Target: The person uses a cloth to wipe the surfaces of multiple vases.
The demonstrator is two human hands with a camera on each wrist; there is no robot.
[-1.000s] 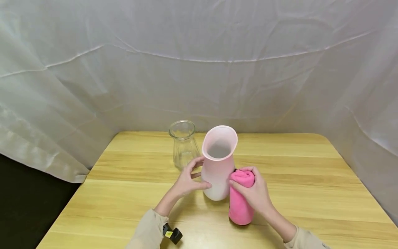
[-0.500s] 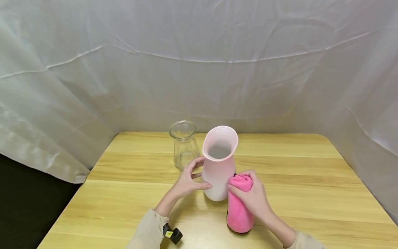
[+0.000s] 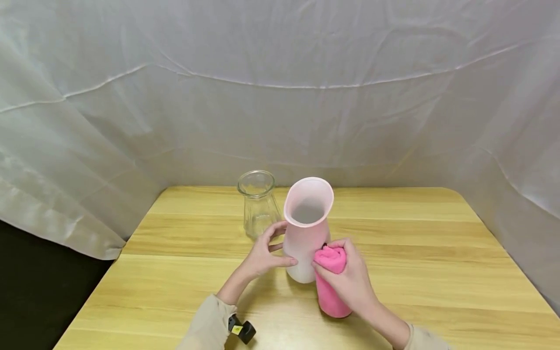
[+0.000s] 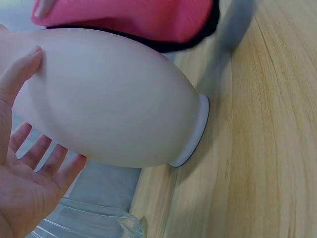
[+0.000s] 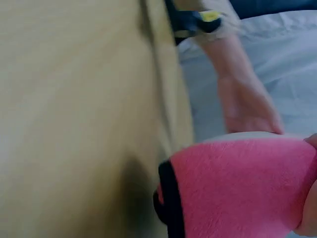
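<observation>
A pale pink vase (image 3: 306, 228) (image 4: 109, 99) stands upright on the wooden table (image 3: 437, 272). My left hand (image 3: 264, 253) (image 4: 22, 173) steadies its left side, thumb and fingers curved round the body. My right hand (image 3: 345, 279) grips a bunched bright pink cloth (image 3: 330, 279) (image 5: 237, 188) (image 4: 129, 20) and presses it against the vase's lower right side. The cloth has a dark edge and hangs down to the table.
A clear glass jar (image 3: 258, 201) (image 4: 84, 223) stands just behind and left of the vase, close to my left fingers. A white sheet (image 3: 280, 87) drapes behind and along both sides. A small black and yellow device (image 3: 242, 329) sits at my left wrist.
My right hand has slid the pink cloth left and slightly down, from beside the vase to its lower front right. The left hand and the vase have stayed put.
</observation>
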